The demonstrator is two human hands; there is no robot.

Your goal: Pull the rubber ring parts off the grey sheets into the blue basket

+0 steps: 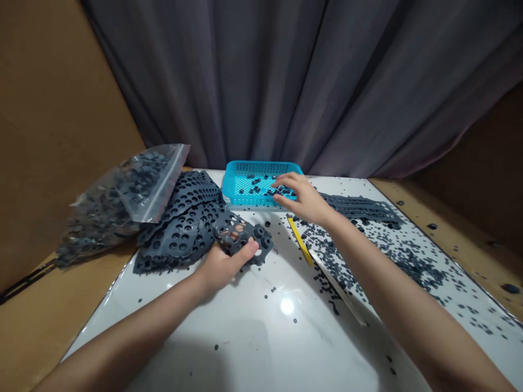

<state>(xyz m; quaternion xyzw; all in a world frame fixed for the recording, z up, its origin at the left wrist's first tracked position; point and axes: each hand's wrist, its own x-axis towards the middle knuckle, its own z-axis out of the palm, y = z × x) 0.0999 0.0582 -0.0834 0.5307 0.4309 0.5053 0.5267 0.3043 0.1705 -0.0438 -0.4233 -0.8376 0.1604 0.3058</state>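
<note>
Left arm (122, 332) and right arm (408, 316) stretch out over the white bench (253, 348). My left hand (223, 267) grips a punched gray rubber sheet (245, 234), thumb on top, fingers under. Right hand (298, 198) sits at the blue basket (245, 174), fingers loosely spread among loose rubber bits (255, 188), with more scattered far right.

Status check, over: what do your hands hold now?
Left hand holds punched rubber sheet. Right hand open over blue basket, near small dark pieces. Yellow pencil between hands.

Makeshift work corner, cardboard wall (49, 120), grey curtain (261, 81)
</note>
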